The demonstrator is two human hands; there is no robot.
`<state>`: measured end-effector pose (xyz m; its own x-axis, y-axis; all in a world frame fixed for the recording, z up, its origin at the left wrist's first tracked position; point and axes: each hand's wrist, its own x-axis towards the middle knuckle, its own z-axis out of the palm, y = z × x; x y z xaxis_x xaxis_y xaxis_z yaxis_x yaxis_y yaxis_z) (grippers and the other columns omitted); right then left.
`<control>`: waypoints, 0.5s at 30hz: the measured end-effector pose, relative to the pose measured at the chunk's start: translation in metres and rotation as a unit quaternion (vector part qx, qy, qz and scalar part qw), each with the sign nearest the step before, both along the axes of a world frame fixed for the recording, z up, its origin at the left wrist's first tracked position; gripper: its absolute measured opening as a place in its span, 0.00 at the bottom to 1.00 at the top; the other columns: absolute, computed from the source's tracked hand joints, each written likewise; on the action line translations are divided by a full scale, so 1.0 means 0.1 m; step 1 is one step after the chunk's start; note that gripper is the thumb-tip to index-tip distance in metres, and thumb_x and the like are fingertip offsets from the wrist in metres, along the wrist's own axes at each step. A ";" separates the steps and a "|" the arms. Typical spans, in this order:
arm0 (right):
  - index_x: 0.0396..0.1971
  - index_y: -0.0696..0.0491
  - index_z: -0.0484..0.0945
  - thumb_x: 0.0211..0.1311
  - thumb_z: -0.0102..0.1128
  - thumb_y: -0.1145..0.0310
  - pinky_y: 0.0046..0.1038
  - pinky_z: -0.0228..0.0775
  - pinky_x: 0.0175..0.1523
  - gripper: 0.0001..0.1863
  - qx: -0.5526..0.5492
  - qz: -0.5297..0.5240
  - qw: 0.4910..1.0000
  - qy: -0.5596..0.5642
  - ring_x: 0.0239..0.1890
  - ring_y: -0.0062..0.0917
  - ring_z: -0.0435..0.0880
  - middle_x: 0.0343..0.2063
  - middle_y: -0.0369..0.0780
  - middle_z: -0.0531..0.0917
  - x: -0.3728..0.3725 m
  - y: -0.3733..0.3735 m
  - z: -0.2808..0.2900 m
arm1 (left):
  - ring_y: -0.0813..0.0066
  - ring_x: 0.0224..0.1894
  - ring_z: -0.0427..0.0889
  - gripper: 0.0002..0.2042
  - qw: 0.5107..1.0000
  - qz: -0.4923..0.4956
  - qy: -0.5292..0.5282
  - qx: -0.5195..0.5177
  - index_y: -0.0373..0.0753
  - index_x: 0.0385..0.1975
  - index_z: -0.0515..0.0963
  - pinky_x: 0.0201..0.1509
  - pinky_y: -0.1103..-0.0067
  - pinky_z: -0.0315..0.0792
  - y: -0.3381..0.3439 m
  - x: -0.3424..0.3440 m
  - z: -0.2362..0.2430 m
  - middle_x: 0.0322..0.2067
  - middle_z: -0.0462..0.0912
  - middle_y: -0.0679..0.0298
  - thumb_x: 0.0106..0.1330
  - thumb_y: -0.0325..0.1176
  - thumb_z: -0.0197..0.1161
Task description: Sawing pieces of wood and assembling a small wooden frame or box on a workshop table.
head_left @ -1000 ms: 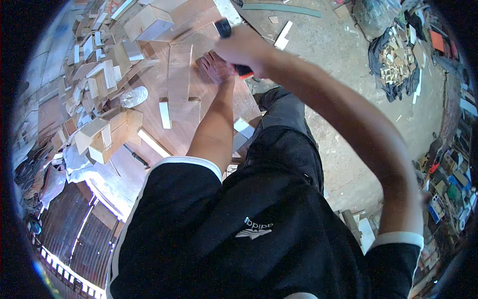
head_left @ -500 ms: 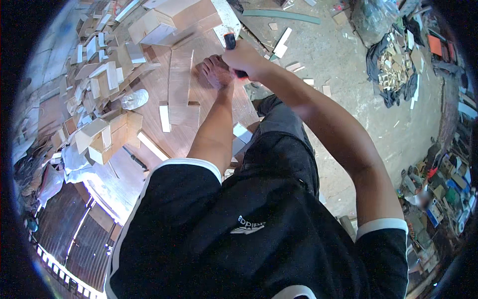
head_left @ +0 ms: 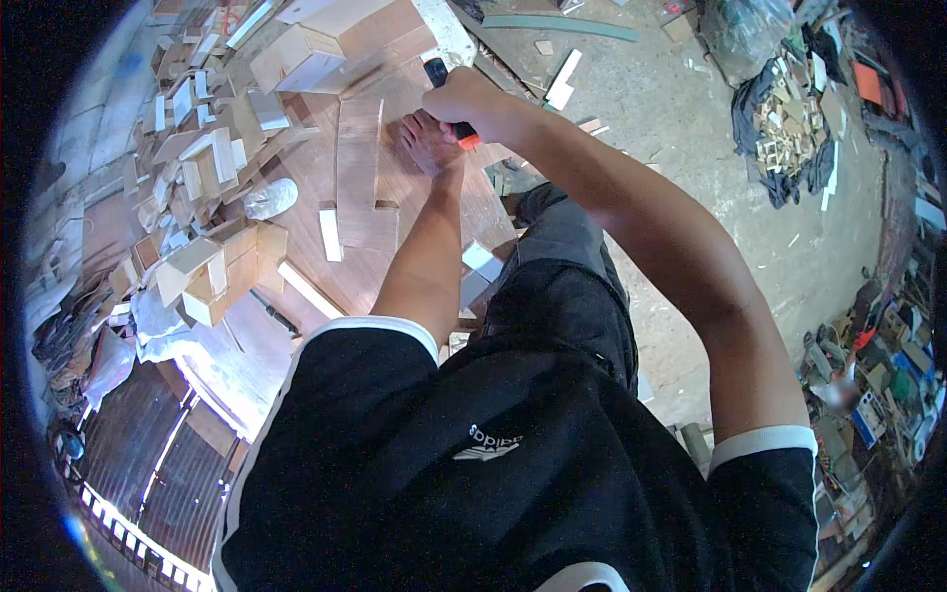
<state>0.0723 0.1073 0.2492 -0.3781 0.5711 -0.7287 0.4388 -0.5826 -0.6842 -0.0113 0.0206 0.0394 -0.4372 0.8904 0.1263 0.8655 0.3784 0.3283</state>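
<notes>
My right hand is closed around a tool with a black handle. An orange-red part of it shows below the fist, and its working end is hidden, so I cannot tell its exact kind. Just left of it and below, my left hand lies flat on the brown wooden worktop with its fingers spread. The tool's orange end is close beside the left wrist. A long thin wooden board lies to the left of my left hand, above a shorter wooden piece.
Wooden box frames stand at the far end, with another open box at left. Many wood offcuts pile up on the left, by a clear plastic container. A black sack of scraps sits on the concrete floor.
My right hand and the tool have shifted slightly left, and the tool's tilt has changed. My left hand stays in place on the worktop.
</notes>
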 end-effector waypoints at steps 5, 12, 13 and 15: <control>0.17 0.64 0.72 0.47 0.51 0.74 0.28 0.63 0.16 0.08 0.105 0.069 0.982 0.138 0.13 0.26 0.74 0.13 0.43 0.74 0.08 0.05 -0.13 | 0.57 0.45 0.66 0.19 0.992 -0.063 0.101 -0.044 0.37 0.37 0.69 0.51 0.66 0.61 -0.02 0.01 0.01 0.36 0.70 0.55 0.50 0.42 0.58; 0.19 0.62 0.71 0.52 0.53 0.74 0.27 0.63 0.15 0.08 0.024 -0.068 0.997 0.035 0.12 0.25 0.72 0.12 0.41 0.73 0.11 0.02 -0.65 | 0.57 0.43 0.66 0.18 0.993 -0.050 0.087 0.062 0.37 0.35 0.69 0.50 0.66 0.61 0.03 0.06 0.17 0.35 0.70 0.55 0.55 0.46 0.54; 0.19 0.62 0.71 0.51 0.53 0.74 0.27 0.63 0.15 0.07 0.027 -0.044 0.993 0.104 0.12 0.25 0.72 0.12 0.41 0.72 0.15 0.06 -0.72 | 0.57 0.43 0.66 0.18 0.986 -0.061 0.125 0.093 0.37 0.34 0.70 0.49 0.67 0.61 0.06 0.06 0.13 0.35 0.69 0.55 0.56 0.47 0.53; 0.20 0.62 0.71 0.51 0.52 0.73 0.26 0.63 0.15 0.07 0.023 -0.015 0.985 0.173 0.12 0.25 0.72 0.12 0.40 0.72 0.07 0.02 -0.64 | 0.57 0.42 0.67 0.18 0.977 -0.066 0.165 0.116 0.37 0.34 0.70 0.49 0.67 0.61 -0.01 0.00 0.01 0.35 0.69 0.55 0.56 0.48 0.52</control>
<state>0.0795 0.1092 0.1856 -0.5816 0.6148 -0.5327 0.1578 -0.5571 -0.8153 -0.0114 0.0197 0.0406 -0.2215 0.8672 0.4460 0.9750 0.2040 0.0876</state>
